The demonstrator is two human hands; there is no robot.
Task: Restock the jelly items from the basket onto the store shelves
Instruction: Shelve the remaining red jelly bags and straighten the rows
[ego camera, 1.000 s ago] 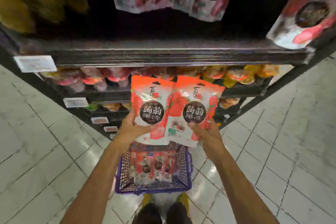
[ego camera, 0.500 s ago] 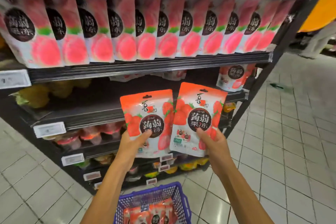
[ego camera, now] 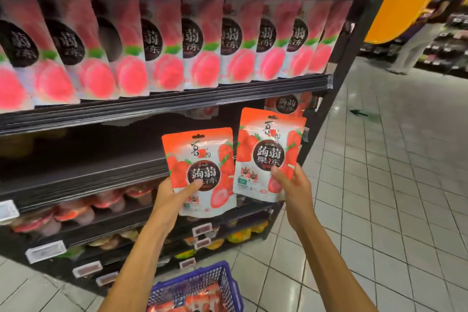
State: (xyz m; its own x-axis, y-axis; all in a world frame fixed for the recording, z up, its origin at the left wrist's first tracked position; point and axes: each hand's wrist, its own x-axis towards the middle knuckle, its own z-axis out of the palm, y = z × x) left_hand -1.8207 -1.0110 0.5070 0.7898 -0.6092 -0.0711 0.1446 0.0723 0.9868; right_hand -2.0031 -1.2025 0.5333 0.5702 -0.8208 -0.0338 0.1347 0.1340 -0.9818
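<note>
My left hand (ego camera: 174,196) grips an orange strawberry jelly pouch (ego camera: 202,157) by its lower left, thumb across the front. My right hand (ego camera: 293,187) holds a second orange jelly pouch (ego camera: 268,144) by its lower right, a little higher and nearer the shelf's right end. Both pouches stand upright in front of a dark, mostly bare shelf level (ego camera: 83,172). One matching pouch (ego camera: 287,104) stands at that level's far right. The blue basket (ego camera: 222,284) sits low between my arms with more orange pouches (ego camera: 202,299) inside.
A full row of pink peach jelly pouches (ego camera: 162,48) fills the level above. Jelly cups (ego camera: 76,210) line the lower shelves. White tiled aisle floor (ego camera: 392,185) runs to the right, with a person (ego camera: 417,45) standing at the far end.
The view tilted up from the basket to the shelves. Both hands lifted their pouches higher and moved apart, the right pouch rising toward the right end of the dark shelf.
</note>
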